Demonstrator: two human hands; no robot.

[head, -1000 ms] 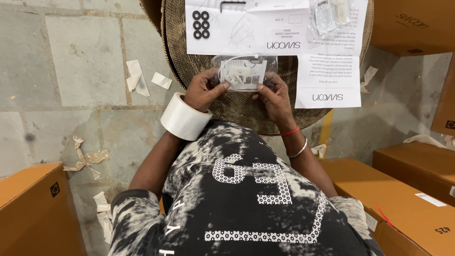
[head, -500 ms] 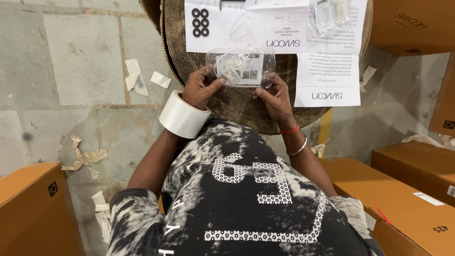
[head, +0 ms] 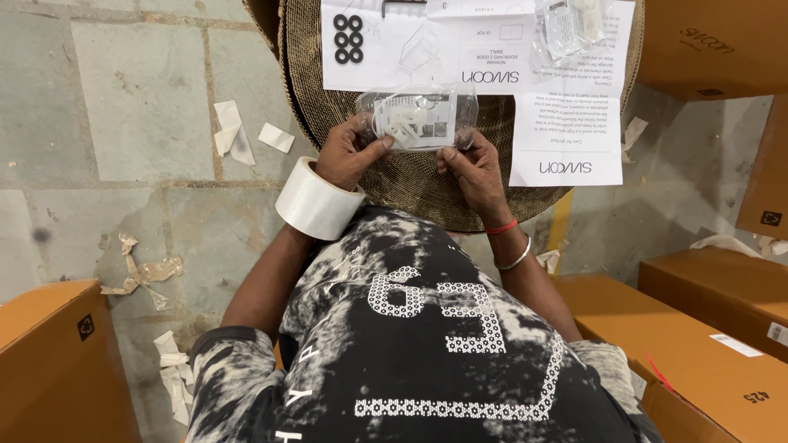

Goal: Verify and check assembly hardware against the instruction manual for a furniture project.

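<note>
Both of my hands hold a small clear plastic bag of white hardware parts [head: 417,120] over a round woven cardboard-coloured surface [head: 410,180]. My left hand [head: 349,152] pinches the bag's left edge. My right hand [head: 472,168] pinches its right edge. A roll of clear tape [head: 316,199] sits around my left wrist like a bracelet. A red band and a metal bangle [head: 513,246] circle my right wrist.
White instruction sheets [head: 460,49] and a second clear parts bag [head: 574,25] lie on the round surface ahead. Brown cardboard boxes stand at the left [head: 57,361], the right [head: 706,336] and the top right [head: 714,49]. Tape scraps [head: 144,275] litter the concrete floor.
The bag has been lifted slightly away from me and both hands have shifted their pinch along its edges. The rest of the scene is the same.
</note>
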